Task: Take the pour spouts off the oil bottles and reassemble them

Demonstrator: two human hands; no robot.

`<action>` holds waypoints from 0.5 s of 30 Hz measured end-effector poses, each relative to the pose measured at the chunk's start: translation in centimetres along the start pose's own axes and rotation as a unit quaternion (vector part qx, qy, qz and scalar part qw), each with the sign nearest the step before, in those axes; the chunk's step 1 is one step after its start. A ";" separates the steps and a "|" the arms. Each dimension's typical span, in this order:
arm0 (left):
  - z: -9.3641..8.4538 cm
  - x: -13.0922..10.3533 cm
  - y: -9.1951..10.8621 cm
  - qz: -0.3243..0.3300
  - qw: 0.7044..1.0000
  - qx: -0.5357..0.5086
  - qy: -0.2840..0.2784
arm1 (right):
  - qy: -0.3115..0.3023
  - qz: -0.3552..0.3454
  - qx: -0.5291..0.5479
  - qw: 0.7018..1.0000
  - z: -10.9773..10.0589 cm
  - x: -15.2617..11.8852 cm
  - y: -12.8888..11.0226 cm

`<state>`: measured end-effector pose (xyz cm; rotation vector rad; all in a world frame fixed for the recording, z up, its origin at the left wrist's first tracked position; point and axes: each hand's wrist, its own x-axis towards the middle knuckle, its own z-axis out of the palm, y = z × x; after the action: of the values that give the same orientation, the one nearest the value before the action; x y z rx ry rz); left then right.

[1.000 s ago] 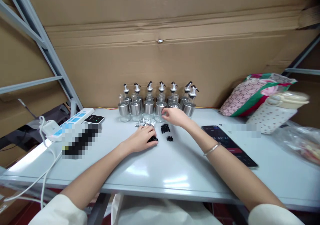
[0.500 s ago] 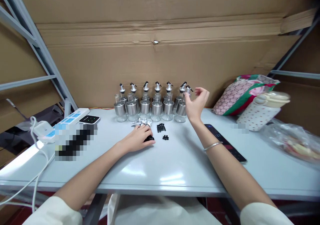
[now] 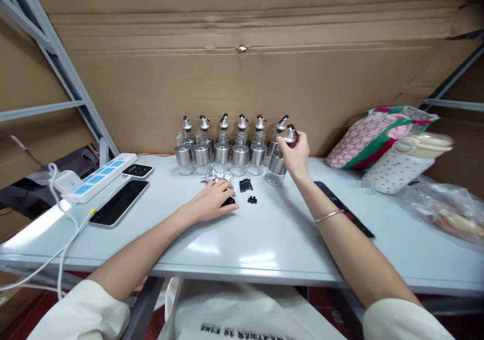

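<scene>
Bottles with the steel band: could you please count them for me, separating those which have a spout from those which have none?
Bottles with a spout, including the one at the right hand: 7
Bottles without a spout: 5
Total: 12 bottles

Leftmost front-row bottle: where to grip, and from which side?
Grip the steel sleeve of the bottle, probably from its front left. The bottle stands upright; the sleeve is straight-sided and broader than the slim glass neck, so it should offer more surface. The next front bottle crowds its right, and a pourer-topped bottle stands behind.
</scene>
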<state>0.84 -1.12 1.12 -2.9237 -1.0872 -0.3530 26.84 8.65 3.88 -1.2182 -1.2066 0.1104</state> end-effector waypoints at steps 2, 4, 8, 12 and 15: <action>0.1 0.0 0.0 0.010 1.000 0.025 0.008 | -0.011 -0.010 0.005 1.000 -0.4 -0.4 -0.7; 0.1 0.0 0.2 0.024 0.997 0.064 0.027 | -0.030 -0.006 0.001 1.000 -0.9 -0.7 -1.8; 0.1 0.0 0.9 0.057 0.991 0.109 0.060 | -0.088 0.101 0.071 0.988 -2.1 -1.2 -3.9; -0.1 0.1 1.8 0.071 0.992 0.084 0.063 | -0.153 0.128 0.171 0.965 -3.0 -2.0 -5.4; 0.1 0.2 2.3 0.095 0.993 0.029 0.057 | -0.203 0.125 0.200 0.950 -3.2 -2.8 -6.4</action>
<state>2.47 -2.76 1.27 -2.8837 -0.7834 -0.4670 24.77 2.04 7.37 -1.0051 -1.2931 0.7926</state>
